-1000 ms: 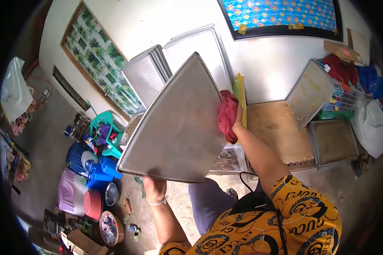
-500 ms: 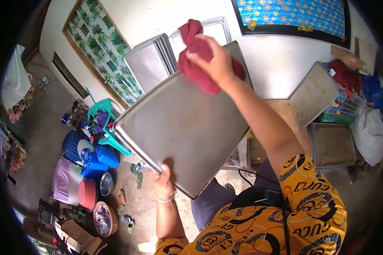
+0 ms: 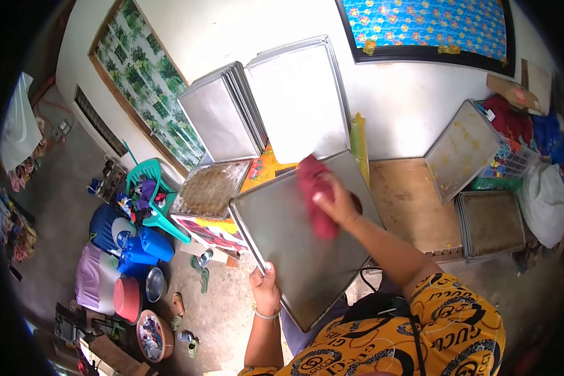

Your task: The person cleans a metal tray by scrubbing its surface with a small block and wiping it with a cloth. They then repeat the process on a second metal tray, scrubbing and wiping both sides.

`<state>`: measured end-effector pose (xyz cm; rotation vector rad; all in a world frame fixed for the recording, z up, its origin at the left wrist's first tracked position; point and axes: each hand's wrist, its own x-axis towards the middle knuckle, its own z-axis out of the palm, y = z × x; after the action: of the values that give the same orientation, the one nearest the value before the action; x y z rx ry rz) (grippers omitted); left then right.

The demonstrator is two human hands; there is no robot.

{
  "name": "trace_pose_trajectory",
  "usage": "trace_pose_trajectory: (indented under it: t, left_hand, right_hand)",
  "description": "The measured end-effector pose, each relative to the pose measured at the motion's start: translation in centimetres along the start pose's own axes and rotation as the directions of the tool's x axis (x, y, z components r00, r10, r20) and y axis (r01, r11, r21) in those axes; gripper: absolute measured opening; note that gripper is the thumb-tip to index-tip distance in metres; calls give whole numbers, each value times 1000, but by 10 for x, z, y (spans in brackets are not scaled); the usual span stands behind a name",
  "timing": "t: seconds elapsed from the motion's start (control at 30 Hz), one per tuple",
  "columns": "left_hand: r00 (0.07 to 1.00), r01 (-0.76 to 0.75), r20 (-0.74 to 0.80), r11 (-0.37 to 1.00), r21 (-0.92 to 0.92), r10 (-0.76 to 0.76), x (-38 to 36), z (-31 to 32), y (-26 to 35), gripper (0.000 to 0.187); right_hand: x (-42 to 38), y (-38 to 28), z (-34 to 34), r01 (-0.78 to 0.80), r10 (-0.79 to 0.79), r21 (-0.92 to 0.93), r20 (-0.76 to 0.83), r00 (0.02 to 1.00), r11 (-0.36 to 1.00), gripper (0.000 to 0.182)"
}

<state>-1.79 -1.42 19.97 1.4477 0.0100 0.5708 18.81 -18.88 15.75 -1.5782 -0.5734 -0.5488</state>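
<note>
A grey metal baking tray (image 3: 276,232) is tilted in front of my body. My left hand (image 3: 266,288) is closed around its lower left edge, with the thumb on the face of the tray. My right hand (image 3: 337,202) grips a dark red cloth (image 3: 316,194) and presses it against the upper part of the tray. The cloth and the hand are slightly blurred. Behind the tray, a stained tray (image 3: 210,189) lies flat on a low table with a colourful cover (image 3: 266,166).
Stacked trays (image 3: 222,116) and more trays (image 3: 297,94) lean upright against the wall. To the right are a spotted tray (image 3: 462,150), a tray stack (image 3: 492,222) and a white sack (image 3: 542,200). A green chair (image 3: 147,169), blue containers (image 3: 147,247) and basins (image 3: 127,299) stand left.
The tray has come down and closer to my body, uncovering the table and the stained tray behind. My right hand has moved the cloth down from the tray's top edge onto its face.
</note>
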Motion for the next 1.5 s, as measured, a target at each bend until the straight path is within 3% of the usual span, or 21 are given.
trace_pose_trajectory:
  t: [0.1, 0.27, 0.37, 0.43, 0.47, 0.53, 0.6, 0.67, 0.73, 0.83, 0.87, 0.93, 1.0, 1.13, 1.17, 1.23, 1.27, 1.33, 1.4, 1.43, 1.5]
  left_hand:
    - [990, 104, -85, 989, -106, -113, -11, 11, -2, 35]
    - [990, 141, -12, 987, -75, -143, -18, -2, -12, 35]
    - [996, 84, -31, 994, -69, -86, -6, 3, 0, 35]
    - [995, 29, -95, 997, -69, -36, 6, 10, 5, 33]
    - [995, 10, -100, 994, -106, -20, 14, 14, 10, 26]
    - [993, -35, -117, 983, -183, 13, 28, 23, 23, 14]
    - [985, -61, -170, 947, -315, 7, 33, 24, 31, 16]
    - [984, -177, -69, 953, -246, 165, 35, 0, 25, 17]
    - [973, -184, -190, 940, -286, 132, 30, 5, 32, 20]
    - [948, -317, -113, 890, -326, 297, 12, -17, 39, 23]
    - [920, -392, -112, 882, -261, 376, 7, -26, 42, 23]
    - [881, -443, -12, 818, -367, 472, -1, -34, 59, 31]
    - [885, -464, -190, 844, -269, 426, -2, -36, 68, 39]
    - [854, -480, 213, 877, -28, 475, 18, -88, 69, 45]
    - [843, -454, 364, 887, 84, 397, 22, -108, 73, 42]
    - [634, -181, 721, 960, -212, 278, 45, -86, 91, 37]
    - [429, -421, 891, 905, 53, 147, 62, -97, 106, 41]
    - [587, -663, 809, 585, 467, 19, 54, -97, 110, 43]
    - [899, -435, 394, 490, 756, 191, 46, -83, 86, 43]
    - [918, -390, 160, 753, 530, 363, 50, -82, 60, 50]
    - [985, 6, 173, 981, -193, 28, 57, -104, 48, 64]
  right_hand:
    - [-1, 97, -44, -288, 239, -210, -230, 943, 934, 61]
    - [-68, 147, -88, -670, 561, -95, -467, 683, 737, 61]
    - [-97, 82, -63, -427, 309, -227, -417, 855, 875, 58]
    - [-98, 4, -47, -312, 300, -87, -124, 946, 946, 49]
    - [-105, -10, -38, -97, 99, -145, 5, 995, 985, 50]
    - [-91, -67, -31, 242, -234, 14, 311, 921, 970, 53]
    - [-81, -91, -23, 518, -508, 126, 488, 710, 846, 57]
    - [-74, -101, -19, 618, -609, 200, 549, 572, 761, 59]
    - [-61, -86, -26, 662, -610, 122, 538, 582, 740, 59]
    - [-34, -40, -48, 455, -439, -117, 144, 887, 883, 61]
    - [-29, 1, -45, 234, -252, -193, -73, 965, 953, 55]
    - [-6, 37, -63, -209, 200, 20, -399, 895, 978, 47]
    - [6, 35, -89, -400, 676, 730, -114, 728, 554, 51]
    - [3, 30, -102, -434, 463, 900, 399, 791, -35, 45]
    - [0, 7, -102, -461, 426, 886, 436, 793, -49, 40]
    - [-6, 31, -100, -331, 200, 943, 333, 921, -47, 38]
    - [-9, 48, -99, -264, 81, 962, 268, 960, -66, 37]
    - [-10, 43, -112, -254, 131, 967, 252, 959, -2, 35]
    - [-7, 35, -126, -284, 261, 955, 254, 931, 84, 34]
    - [-3, 28, -135, -312, 326, 940, 254, 911, 140, 33]
    - [5, 11, -153, -381, 457, 890, 237, 857, 253, 32]
